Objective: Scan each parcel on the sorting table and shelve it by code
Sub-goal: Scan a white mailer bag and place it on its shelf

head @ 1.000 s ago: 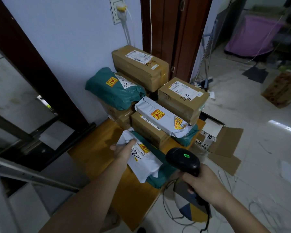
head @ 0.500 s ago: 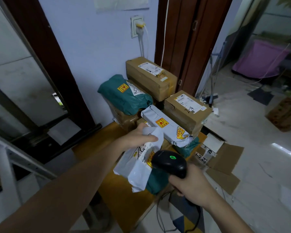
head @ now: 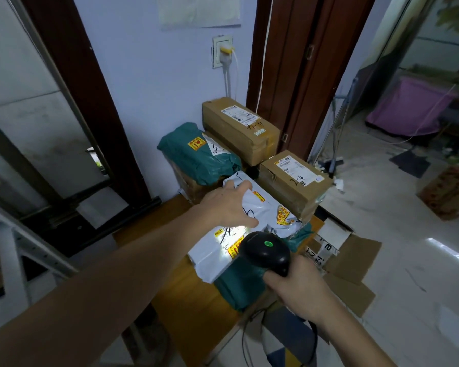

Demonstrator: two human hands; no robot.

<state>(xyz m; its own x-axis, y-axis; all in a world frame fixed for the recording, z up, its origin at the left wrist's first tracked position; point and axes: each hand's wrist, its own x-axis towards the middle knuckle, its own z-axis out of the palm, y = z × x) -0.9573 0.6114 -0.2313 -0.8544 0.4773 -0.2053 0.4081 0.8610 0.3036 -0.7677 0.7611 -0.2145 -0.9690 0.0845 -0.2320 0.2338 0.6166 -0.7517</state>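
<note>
Holding white parcel (head: 224,250) in left hand (head: 227,205), scanner (head: 266,251) in right hand (head: 301,294)

Dim, bluish indoor light fills the room, with daylight glaring off the floor (head: 445,250) at 3 o'clock. The scanner (head: 266,253) throws 1 bright, washed-out patch on the white parcel (head: 223,250). Wide-angle distortion bends door frames at the edges.

White mailer (head: 215,254) now lifted off the table in the left hand (head: 227,205), tilted label-up (it lay flat a second ago), scanner (head: 266,251) in the right hand (head: 300,287) raised closer, bright light patch now on the label.
</note>
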